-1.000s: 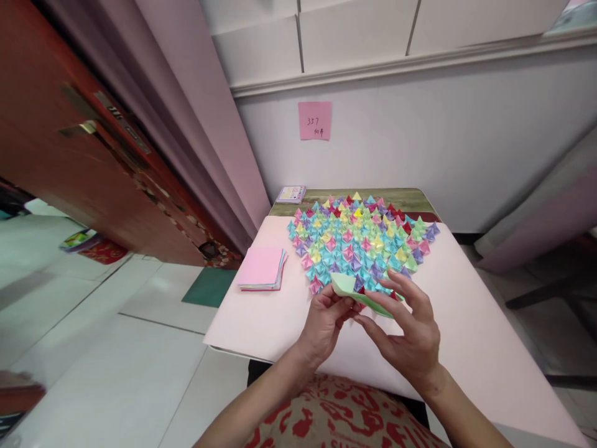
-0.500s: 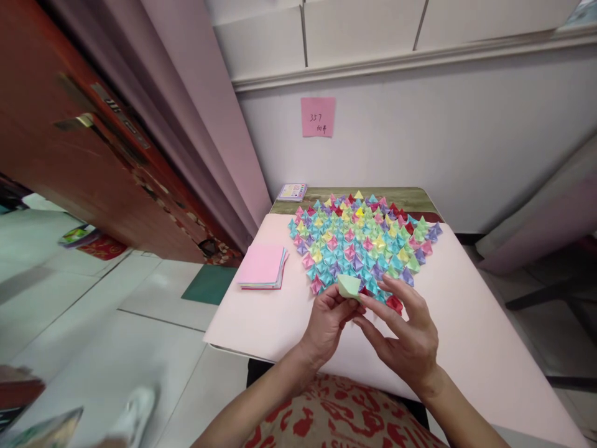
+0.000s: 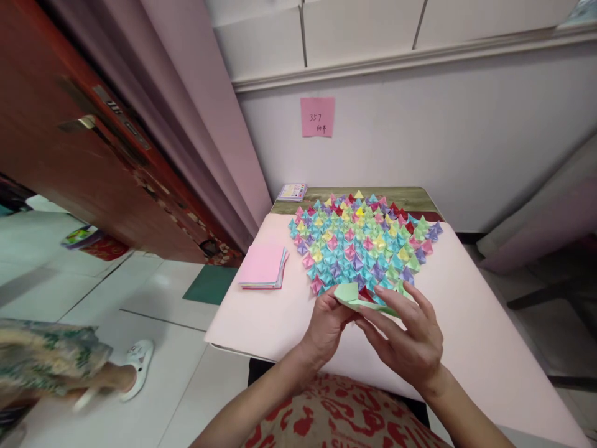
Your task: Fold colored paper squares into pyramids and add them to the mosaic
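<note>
A partly folded piece of light green paper is held low over the front of the table, between both hands. My left hand pinches its left end between thumb and fingers. My right hand grips the right side, with the fingers along the far face and the thumb below; part of the paper is hidden behind them. Just beyond the hands, many small folded paper pieces in blue, green, pink, purple, yellow and red stand close together in rows.
A stack of square coloured paper, pink on top, lies left on the pink-covered table. Small printed packets sit at the back left corner. A pink note is on the wall. Another person's foot in a white shoe is on the floor, left.
The green paper has opened out sideways into a longer strip, and my right hand has shifted slightly right with it. A person's leg and shoe have come further into view at the left.
</note>
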